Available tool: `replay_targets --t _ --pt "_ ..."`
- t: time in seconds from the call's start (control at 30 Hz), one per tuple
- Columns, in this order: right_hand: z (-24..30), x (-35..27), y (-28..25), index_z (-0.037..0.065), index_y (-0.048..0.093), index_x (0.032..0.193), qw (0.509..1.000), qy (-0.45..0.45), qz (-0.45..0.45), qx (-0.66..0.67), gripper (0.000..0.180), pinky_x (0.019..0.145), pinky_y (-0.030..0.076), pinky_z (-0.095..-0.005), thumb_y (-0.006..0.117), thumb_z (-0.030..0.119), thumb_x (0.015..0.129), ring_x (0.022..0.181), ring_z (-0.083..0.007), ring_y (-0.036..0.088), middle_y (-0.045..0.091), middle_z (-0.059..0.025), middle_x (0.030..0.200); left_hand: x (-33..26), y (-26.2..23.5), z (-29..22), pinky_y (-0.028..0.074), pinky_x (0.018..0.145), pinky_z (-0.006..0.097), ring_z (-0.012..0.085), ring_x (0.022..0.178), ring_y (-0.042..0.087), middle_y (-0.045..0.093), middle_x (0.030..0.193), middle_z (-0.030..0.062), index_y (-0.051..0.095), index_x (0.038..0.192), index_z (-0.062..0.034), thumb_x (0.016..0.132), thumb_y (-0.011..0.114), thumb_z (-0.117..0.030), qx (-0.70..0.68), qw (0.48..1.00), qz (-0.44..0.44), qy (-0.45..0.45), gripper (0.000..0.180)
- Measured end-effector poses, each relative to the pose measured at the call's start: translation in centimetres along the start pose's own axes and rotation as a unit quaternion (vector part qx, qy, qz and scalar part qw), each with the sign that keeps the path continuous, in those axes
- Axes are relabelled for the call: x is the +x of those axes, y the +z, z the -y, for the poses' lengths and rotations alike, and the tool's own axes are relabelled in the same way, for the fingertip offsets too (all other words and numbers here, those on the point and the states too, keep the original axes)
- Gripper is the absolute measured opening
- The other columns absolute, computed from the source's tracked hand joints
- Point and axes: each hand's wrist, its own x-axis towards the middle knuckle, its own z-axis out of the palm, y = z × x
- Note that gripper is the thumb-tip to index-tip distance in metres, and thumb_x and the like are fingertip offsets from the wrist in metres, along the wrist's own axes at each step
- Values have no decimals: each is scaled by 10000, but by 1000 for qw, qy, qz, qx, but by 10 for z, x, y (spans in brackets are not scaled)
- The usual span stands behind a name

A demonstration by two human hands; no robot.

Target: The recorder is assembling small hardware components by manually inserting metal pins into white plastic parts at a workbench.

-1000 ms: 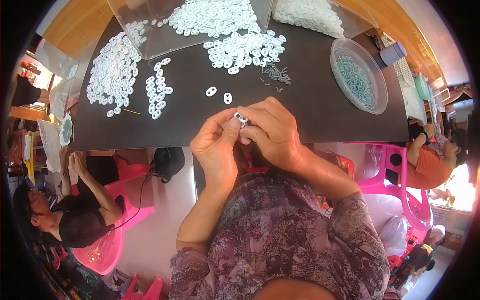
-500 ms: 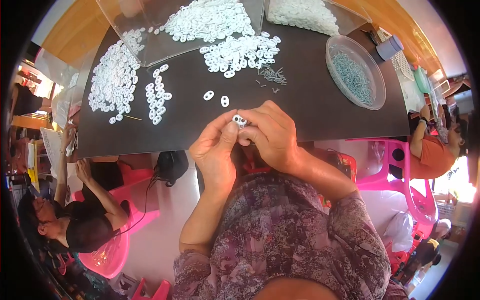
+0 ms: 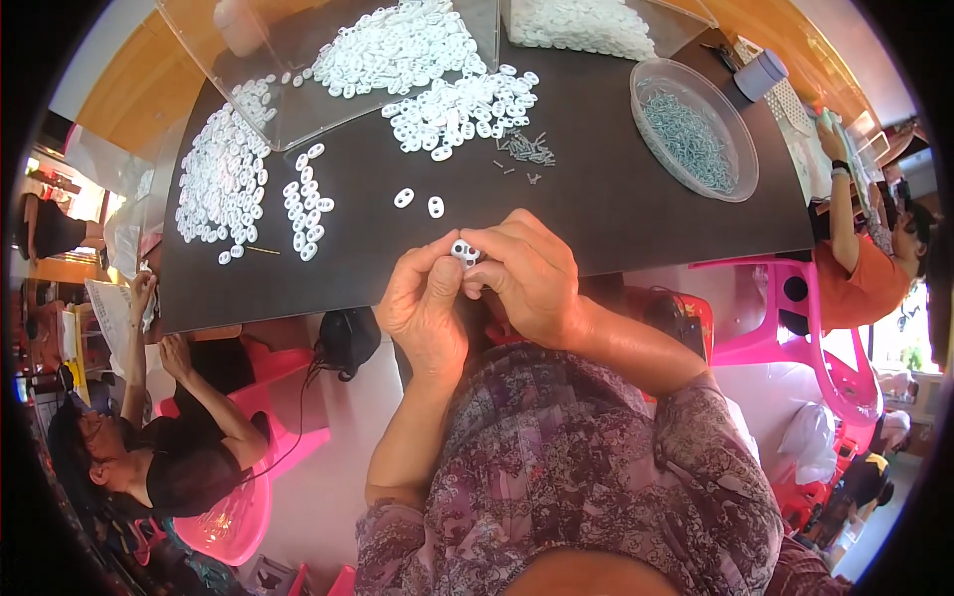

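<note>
My left hand (image 3: pixel 425 310) and my right hand (image 3: pixel 532 276) meet just in front of the table's near edge. Between their fingertips they pinch a small white plastic piece (image 3: pixel 464 252) with dark round holes; whether it is one piece or two together, I cannot tell. Fingers cover part of it. Just beyond lie two loose white oval two-hole pieces, one to the left (image 3: pixel 403 198) and one upright (image 3: pixel 435 207). A heap of the same pieces (image 3: pixel 459 114) sits farther off, with small grey metal pins (image 3: pixel 529 149) beside it.
A round clear dish (image 3: pixel 747 189) of small metal screws or pins stands on the right, near a grey cup (image 3: pixel 761 75). Leftward are a short cluster (image 3: pixel 308 204) and a large heap (image 3: pixel 221 174) of white pieces. A clear bin (image 3: pixel 288 141) stands behind. People sit at both sides.
The whole view has shifted and tilted slightly. My hands stay together on the white piece, which is turned a little. At the right, another person's arm has moved up.
</note>
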Motion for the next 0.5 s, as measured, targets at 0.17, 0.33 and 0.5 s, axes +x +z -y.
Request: replay_targets --t 0.17,0.33,0.5 --pt "-2 -3 6 -58 609 1010 1000 -16 -7 13 263 586 444 -311 643 -1 755 645 -204 542 632 -90 796 1 3 0 455 568 229 106 639 531 575 782 56 619 978 58 893 626 -66 -15 1000 -16 -8 150" --pt "-1 -1 9 -14 575 1034 1000 -15 -2 7 355 560 443 -318 689 -31 698 662 -235 521 603 -90 812 -1 5 0 457 573 229 105 629 534 589 771 59 597 965 48 899 631 -107 -29 999 -36 -10 172" --pt "6 2 6 -50 604 1028 1000 21 1 22 312 578 436 -303 676 -30 725 646 -201 534 612 -84 775 -3 10 -9 476 718 240 111 797 576 623 913 71 585 993 39 908 623 -137 -19 999 -42 -25 199"
